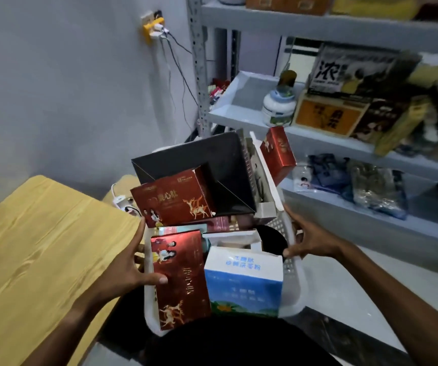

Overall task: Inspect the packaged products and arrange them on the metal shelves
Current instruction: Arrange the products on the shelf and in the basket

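A white plastic basket (293,273) full of packaged boxes, red deer-printed box (179,276) nearest, sits before grey metal shelves (318,143). The left hand (130,262) and right hand (310,237) clasp the basket's opposite rims, fingers curled around them.

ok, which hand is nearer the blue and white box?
Right. The right hand grips the basket rim just beside the blue and white box; the left hand holds the far rim, past a red box.

wall (67,75): pale grey, dim | table (33,247): yellow wood, left | wall socket (154,26): yellow, cables apparently plugged in
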